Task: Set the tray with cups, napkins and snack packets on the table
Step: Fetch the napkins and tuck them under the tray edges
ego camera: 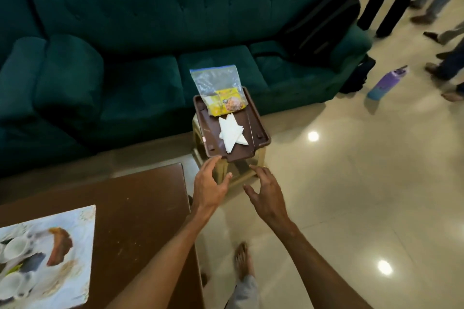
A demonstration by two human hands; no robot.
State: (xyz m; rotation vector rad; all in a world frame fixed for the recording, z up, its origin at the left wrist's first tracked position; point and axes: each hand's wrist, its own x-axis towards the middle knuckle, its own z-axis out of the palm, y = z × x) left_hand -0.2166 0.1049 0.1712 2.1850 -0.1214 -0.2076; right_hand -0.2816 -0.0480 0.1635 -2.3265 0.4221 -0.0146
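Brown table (140, 208) with blurred white cups (17, 248) lies lower left. Left hand (210, 184) and right hand (266, 194) reach forward, fingers spread and empty. The left fingertips (216, 158) seem to touch the tray (209, 133), which carries napkins (232, 133) and a snack packet (226, 104) on a stool (260, 155) before the sofa (125, 57).
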